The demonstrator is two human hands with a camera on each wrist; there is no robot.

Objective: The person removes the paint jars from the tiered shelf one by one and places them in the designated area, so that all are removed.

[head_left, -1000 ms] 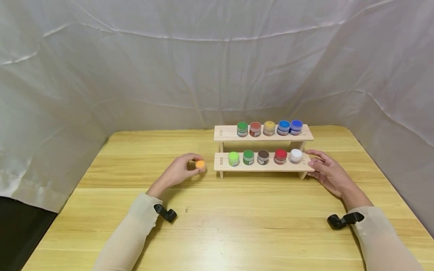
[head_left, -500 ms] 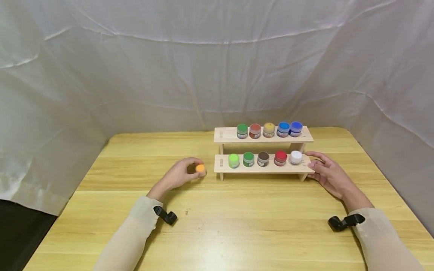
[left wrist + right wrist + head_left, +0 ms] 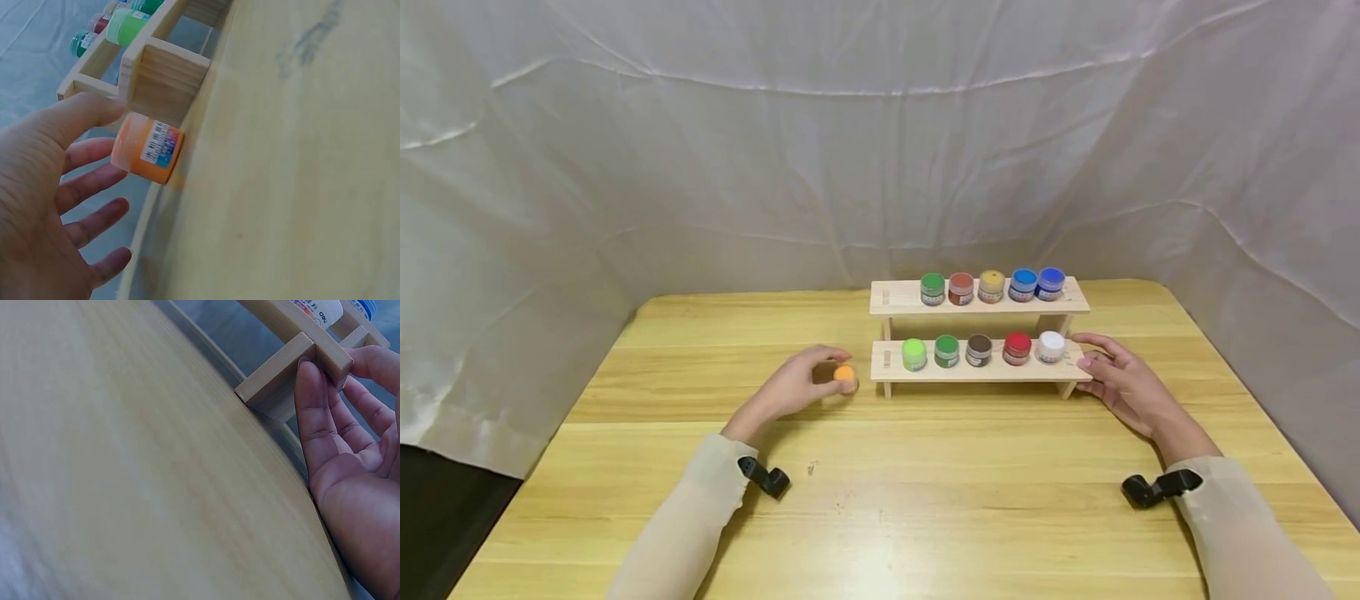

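Observation:
A small orange paint jar (image 3: 845,377) stands upright on the table, left of a two-tier wooden rack (image 3: 981,372). My left hand (image 3: 801,383) is around the jar's lid side, its thumb and fingers spread. In the left wrist view the thumb tip is right at the translucent lid of the orange jar (image 3: 150,148), and the other fingers fan out loosely. My right hand (image 3: 1127,387) grips the right end of the rack's lower shelf. In the right wrist view its thumb (image 3: 312,406) presses by the shelf's leg, with the index finger at the shelf end.
On the lower tier sit lime (image 3: 913,355), green, brown, red and white (image 3: 1051,347) paint jars. The upper tier (image 3: 895,298) carries green, rust, ochre and two blue jars. A grey cloth (image 3: 775,167) hangs behind the wooden table (image 3: 880,517).
My left fingers have loosened from the orange jar, which they held a moment ago. The right hand keeps its place at the rack; the head view has shifted slightly.

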